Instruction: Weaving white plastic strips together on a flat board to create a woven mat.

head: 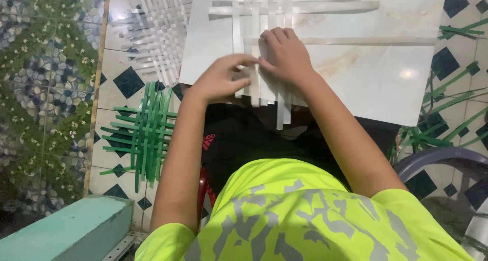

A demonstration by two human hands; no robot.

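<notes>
Tiled floor carries a pale slab [356, 63]; white strips [254, 7] woven on it run past the top edge. Left hand [221, 80] pinches a strip, right hand [284, 55] presses flat, fingers together.

Board [356, 73] lies flat ahead of the person, over the lap. Strip weave [264, 17] sits on the board's far-left part, strip ends hanging off the near edge. Both hands on the weave's near edge: left hand [221, 80] left of and touching right hand [284, 55]. Second weave [157, 32] on floor left of board; third weave [145, 131] nearer, below it. Loose strips [447, 113] on floor right of board.
</notes>
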